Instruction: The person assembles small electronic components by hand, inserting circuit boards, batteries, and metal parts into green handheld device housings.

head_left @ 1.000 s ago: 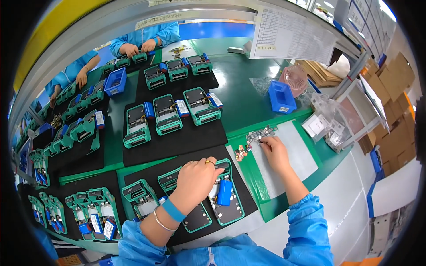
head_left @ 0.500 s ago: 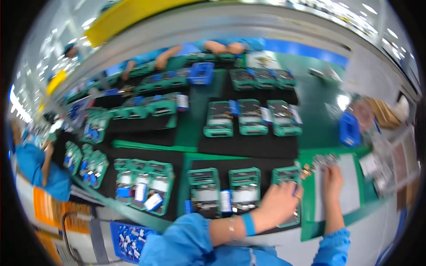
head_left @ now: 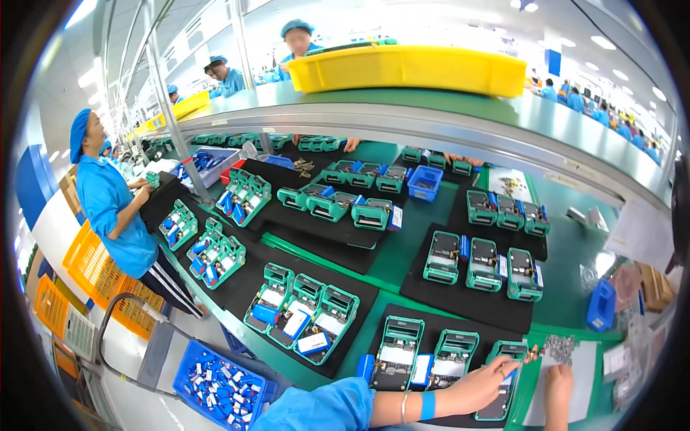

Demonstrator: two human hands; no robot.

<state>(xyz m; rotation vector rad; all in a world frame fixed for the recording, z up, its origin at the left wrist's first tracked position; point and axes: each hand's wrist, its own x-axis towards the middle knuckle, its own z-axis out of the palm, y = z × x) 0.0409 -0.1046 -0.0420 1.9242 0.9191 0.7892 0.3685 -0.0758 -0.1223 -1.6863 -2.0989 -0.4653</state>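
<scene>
My left hand (head_left: pixel 477 388) reaches across to the right, its fingers pinched together over the third green-framed housing (head_left: pixel 501 407) of the near row. What the pinch holds, if anything, is hidden. Beyond and to the right, my right hand (head_left: pixel 558 386) has its fingertips drawn together at the near edge of a pile of small silver metal parts (head_left: pixel 558 348); anything between them is too small to make out. Small brass-coloured parts (head_left: pixel 533 353) lie left of that pile. Two more green housings (head_left: pixel 397 353) sit left of my left hand, with blue-and-white battery packs (head_left: pixel 422 369) beside them.
More green housings stand in groups on black mats (head_left: pixel 345 287). A blue bin of battery packs (head_left: pixel 222 386) is below the bench edge at left. Small blue bins (head_left: pixel 425 184) stand on the bench. Overhead runs a shelf with a yellow tray (head_left: pixel 406 70). A co-worker (head_left: pixel 118 194) stands at left.
My view has swung up and left, so the bench appears lower and further right, and more of the room shows. Both hands remain at the same housing and metal pile.
</scene>
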